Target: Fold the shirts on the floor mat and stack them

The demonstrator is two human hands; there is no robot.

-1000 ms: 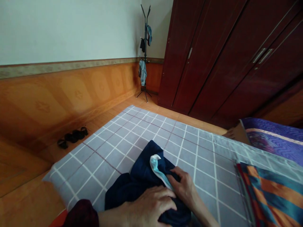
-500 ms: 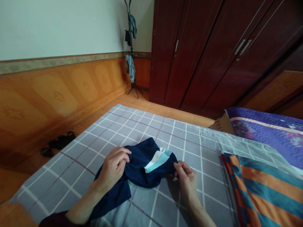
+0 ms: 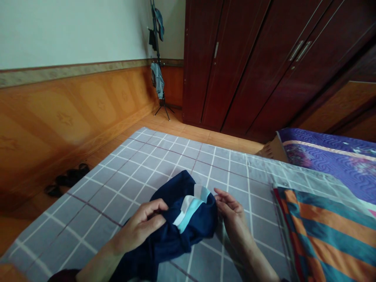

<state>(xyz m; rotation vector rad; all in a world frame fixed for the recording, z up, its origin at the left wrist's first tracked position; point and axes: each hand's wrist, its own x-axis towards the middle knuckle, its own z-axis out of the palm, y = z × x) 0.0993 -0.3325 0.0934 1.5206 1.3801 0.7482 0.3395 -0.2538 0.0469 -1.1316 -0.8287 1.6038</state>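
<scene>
A navy garment [image 3: 176, 186] with a white and light-blue stripe lies bunched on the grey checked bedsheet [image 3: 117, 172]. At the garment's left part, my left hand [image 3: 143, 227] pinches the cloth between thumb and fingers. My right hand [image 3: 232, 211] is at the garment's right edge, its thumb and fingertips closed on the dark fabric there. The garment's lower part runs down toward my left forearm and is partly hidden behind it.
Folded orange and teal striped cloth [image 3: 337, 227] lies on the bed's right side. Beyond are a purple quilt [image 3: 317, 152], a dark red wardrobe [image 3: 235, 58] and a coat stand [image 3: 158, 55]. Dark shoes [image 3: 69, 178] are on the floor at left.
The garment is more bunched, and its light-blue stripe has shifted left and turned. My left hand has moved right and lower, onto the cloth. The view has shifted slightly.
</scene>
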